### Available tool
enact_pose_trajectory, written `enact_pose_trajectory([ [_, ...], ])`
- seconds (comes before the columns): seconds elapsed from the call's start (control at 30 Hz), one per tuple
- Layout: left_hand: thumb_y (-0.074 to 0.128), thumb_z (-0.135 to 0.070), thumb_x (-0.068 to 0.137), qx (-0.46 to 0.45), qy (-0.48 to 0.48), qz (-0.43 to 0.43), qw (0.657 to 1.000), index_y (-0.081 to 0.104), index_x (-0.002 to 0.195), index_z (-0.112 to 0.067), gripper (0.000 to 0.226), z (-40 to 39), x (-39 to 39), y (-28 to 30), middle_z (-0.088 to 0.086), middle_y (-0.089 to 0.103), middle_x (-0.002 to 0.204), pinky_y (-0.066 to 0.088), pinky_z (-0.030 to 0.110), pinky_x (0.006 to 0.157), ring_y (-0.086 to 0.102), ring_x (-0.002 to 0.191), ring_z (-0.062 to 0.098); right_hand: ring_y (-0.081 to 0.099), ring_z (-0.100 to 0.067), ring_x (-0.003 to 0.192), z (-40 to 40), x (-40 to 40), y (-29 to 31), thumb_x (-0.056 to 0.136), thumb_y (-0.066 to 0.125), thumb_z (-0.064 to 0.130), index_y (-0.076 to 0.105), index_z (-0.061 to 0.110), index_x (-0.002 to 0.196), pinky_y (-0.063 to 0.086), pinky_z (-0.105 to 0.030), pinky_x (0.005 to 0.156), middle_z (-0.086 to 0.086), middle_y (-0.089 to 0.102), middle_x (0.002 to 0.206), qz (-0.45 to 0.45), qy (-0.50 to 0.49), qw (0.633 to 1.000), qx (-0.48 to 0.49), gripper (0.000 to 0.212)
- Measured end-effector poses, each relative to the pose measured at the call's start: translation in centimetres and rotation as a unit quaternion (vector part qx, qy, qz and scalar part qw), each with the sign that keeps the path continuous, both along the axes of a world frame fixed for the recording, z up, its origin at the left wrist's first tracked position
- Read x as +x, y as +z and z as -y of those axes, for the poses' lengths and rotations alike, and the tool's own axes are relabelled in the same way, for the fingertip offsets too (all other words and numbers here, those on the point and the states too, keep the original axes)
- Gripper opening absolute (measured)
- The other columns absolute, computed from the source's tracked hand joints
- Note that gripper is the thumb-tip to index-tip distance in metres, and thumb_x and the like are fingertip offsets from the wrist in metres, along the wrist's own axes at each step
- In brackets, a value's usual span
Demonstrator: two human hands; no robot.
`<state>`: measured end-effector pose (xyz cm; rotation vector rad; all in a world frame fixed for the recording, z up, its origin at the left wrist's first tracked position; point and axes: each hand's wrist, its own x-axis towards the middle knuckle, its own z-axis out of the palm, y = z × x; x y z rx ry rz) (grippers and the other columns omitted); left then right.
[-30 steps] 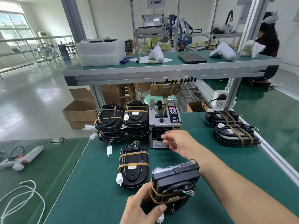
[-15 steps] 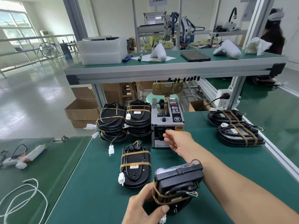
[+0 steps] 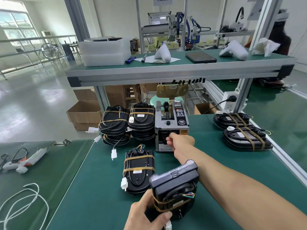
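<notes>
**Tape fetch at dispenser, module held in left hand**

The black lamp module (image 3: 174, 185) is gripped by the left hand (image 3: 146, 211) at the near edge of the green bench mat (image 3: 216, 163). It is raised off the mat and tilted, wire side toward the camera. The left fingers are wrapped round its lower end, with the thumb laid across the front. Brown tape bands and coloured wires are seen on its face.

The right hand (image 3: 180, 143) is stretched far across the bench to the outlet of the automatic tape dispenser (image 3: 171, 125). Its fingers are curled, with thumb and forefinger brought together at the slot. Whether a tape strip is pinched cannot be told, because the outlet is hidden by the hand.

Step judged: a cut piece of tape is being fetched for the held module. The next move calls for a firm pinch on the strip end and a straight pull toward the near side. The strip should then be laid over the module while it is kept steady by the left hand.

A taped module (image 3: 138, 171) lies flat on the mat just left of the held one. Stacked taped modules (image 3: 114, 125) sit far left, beside the dispenser. More taped stacks (image 3: 245, 138) are placed at the right edge. A glue gun (image 3: 25, 161) lies on the separate left bench.
</notes>
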<state>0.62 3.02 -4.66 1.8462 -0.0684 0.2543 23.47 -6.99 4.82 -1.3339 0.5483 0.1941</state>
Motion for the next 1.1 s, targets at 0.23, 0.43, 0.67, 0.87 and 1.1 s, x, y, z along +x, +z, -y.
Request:
enact_pose_trajectory([
  [0.23, 0.088, -0.045, 0.087, -0.003, -0.004, 0.006, 1.000, 0.047, 0.154, -0.044, 0.079, 0.3, -0.1, 0.5, -0.006, 0.080, 0.119, 0.052, 0.023, 0.104, 0.074, 0.116, 0.014, 0.061, -0.006, 0.039, 1.1, -0.3, 0.1, 0.084, 0.074, 0.007, 0.072, 0.004, 0.081, 0.043, -0.020, 0.046, -0.002, 0.074, 0.059, -0.005, 0.059, 0.997, -0.044, 0.005],
  [0.43, 0.088, -0.045, 0.087, -0.002, -0.001, 0.024, 1.000, 0.055, 0.148, -0.043, 0.069, 0.4, -0.1, 0.8, -0.009, 0.081, 0.116, 0.051, 0.014, 0.098, 0.075, 0.113, 0.010, 0.066, -0.012, 0.055, 6.4, -4.2, 1.6, 0.088, 0.076, 0.014, 0.074, 0.008, 0.086, 0.045, -0.022, 0.054, -0.005, 0.074, 0.075, 0.046, 0.235, 0.970, -0.050, 0.006],
  [0.67, 0.084, -0.043, 0.090, 0.006, -0.001, 0.026, 1.000, 0.057, 0.145, -0.038, 0.062, 0.3, 0.0, 0.6, -0.006, 0.080, 0.117, 0.054, 0.022, 0.099, 0.076, 0.110, 0.015, 0.067, -0.012, 0.092, 11.6, -12.8, 7.2, 0.086, 0.078, 0.027, 0.076, 0.026, 0.074, 0.044, -0.030, 0.083, -0.006, 0.078, 0.100, 0.192, 0.262, 0.946, 0.003, 0.012],
  [0.87, 0.084, -0.028, 0.089, 0.025, 0.004, 0.038, 0.999, 0.059, 0.141, -0.041, 0.058, 0.4, -0.2, 0.6, -0.007, 0.081, 0.115, 0.054, 0.020, 0.097, 0.077, 0.109, 0.015, 0.063, 0.009, 0.113, 10.6, -16.0, 6.2, 0.082, 0.086, 0.026, 0.077, 0.019, 0.071, 0.041, -0.024, 0.097, 0.017, 0.071, 0.120, 0.247, 0.283, 0.921, -0.106, 0.016],
  [1.1, 0.083, -0.027, 0.090, 0.013, -0.003, 0.038, 0.999, 0.061, 0.140, -0.040, 0.056, 0.5, -0.3, 0.9, -0.006, 0.081, 0.115, 0.054, 0.021, 0.097, 0.076, 0.110, 0.016, 0.065, 0.007, 0.111, 10.1, -16.2, 5.1, 0.068, 0.077, 0.049, 0.080, 0.022, 0.078, 0.046, -0.033, 0.101, 0.024, 0.069, 0.120, 0.258, 0.249, 0.920, -0.158, 0.029],
])
